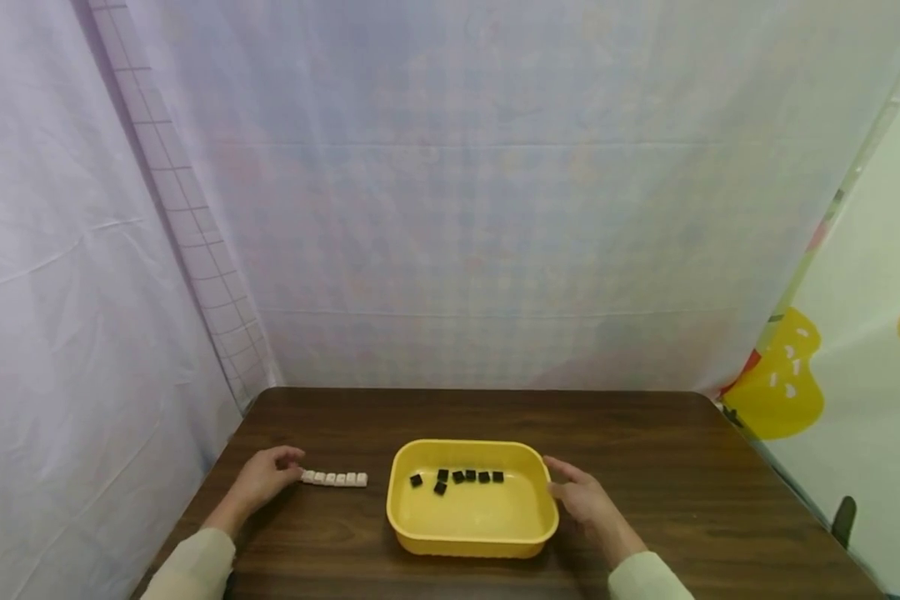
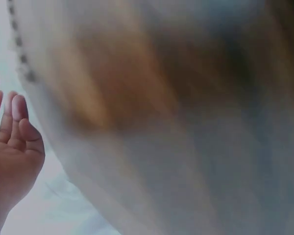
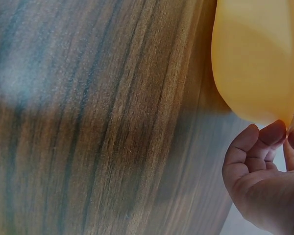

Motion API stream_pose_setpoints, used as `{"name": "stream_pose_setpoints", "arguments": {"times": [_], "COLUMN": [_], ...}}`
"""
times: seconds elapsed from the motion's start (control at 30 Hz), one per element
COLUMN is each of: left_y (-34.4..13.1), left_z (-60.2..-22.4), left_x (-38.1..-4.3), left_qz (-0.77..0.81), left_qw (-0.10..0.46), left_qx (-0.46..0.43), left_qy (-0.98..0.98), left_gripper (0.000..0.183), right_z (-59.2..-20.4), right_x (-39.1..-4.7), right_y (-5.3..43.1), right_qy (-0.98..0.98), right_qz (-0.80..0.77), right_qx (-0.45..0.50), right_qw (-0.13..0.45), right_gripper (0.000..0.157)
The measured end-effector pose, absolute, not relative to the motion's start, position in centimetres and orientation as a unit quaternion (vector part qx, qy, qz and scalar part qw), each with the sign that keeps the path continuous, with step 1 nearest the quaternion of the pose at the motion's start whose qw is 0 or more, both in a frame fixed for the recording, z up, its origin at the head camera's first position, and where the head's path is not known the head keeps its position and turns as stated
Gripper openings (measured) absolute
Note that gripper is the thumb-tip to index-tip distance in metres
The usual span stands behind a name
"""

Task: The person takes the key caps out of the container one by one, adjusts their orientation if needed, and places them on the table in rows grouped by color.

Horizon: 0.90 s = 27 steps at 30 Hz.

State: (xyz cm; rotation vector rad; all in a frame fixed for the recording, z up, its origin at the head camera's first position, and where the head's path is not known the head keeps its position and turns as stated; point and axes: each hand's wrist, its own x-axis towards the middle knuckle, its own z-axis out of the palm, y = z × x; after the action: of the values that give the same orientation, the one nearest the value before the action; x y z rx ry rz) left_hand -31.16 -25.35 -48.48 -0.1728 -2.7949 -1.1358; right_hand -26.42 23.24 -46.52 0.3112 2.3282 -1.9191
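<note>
One table (image 1: 720,500), with a yellow tub (image 1: 474,543) mid-way along its near side and the right hand (image 1: 588,504) pinching that tub's right rim in a firm grip. Over on the left, the left hand (image 1: 262,479) is nearer the white blocks (image 1: 331,480), their row running sideways from its fingertips towards the tub; its grip is loosely parted, contact unclear, while small black blocks (image 1: 470,476) lie inside the tub.
</note>
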Motion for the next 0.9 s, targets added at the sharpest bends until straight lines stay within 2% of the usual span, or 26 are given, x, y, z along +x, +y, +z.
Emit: {"name": "stream_pose_setpoints", "arguments": {"times": [0.3, 0.43, 0.63, 0.9], "left_y": [-18.0, -13.9, -9.4, -6.3], "left_z": [-45.2, -44.2, -44.4, -45.4], "left_x": [-30.9, -30.4, -30.4, -30.9], "left_qz": [-0.452, -0.478, -0.476, -0.464], "left_qw": [0.067, 0.034, -0.012, -0.038], "left_qx": [-0.121, -0.161, -0.217, -0.219], "left_qy": [-0.881, -0.863, -0.853, -0.857], "left_gripper": [0.026, 0.025, 0.032, 0.03], "right_z": [-46.5, -46.5, -46.6, -46.7], "right_x": [-26.4, -26.5, -26.8, -26.7], "right_y": [23.2, 23.3, 23.4, 23.3], "right_qy": [0.772, 0.772, 0.77, 0.768], "right_qz": [-0.627, -0.626, -0.626, -0.631], "right_qx": [0.092, 0.096, 0.105, 0.096], "right_qw": [0.049, 0.058, 0.068, 0.061], "right_gripper": [0.048, 0.048, 0.049, 0.049]}}
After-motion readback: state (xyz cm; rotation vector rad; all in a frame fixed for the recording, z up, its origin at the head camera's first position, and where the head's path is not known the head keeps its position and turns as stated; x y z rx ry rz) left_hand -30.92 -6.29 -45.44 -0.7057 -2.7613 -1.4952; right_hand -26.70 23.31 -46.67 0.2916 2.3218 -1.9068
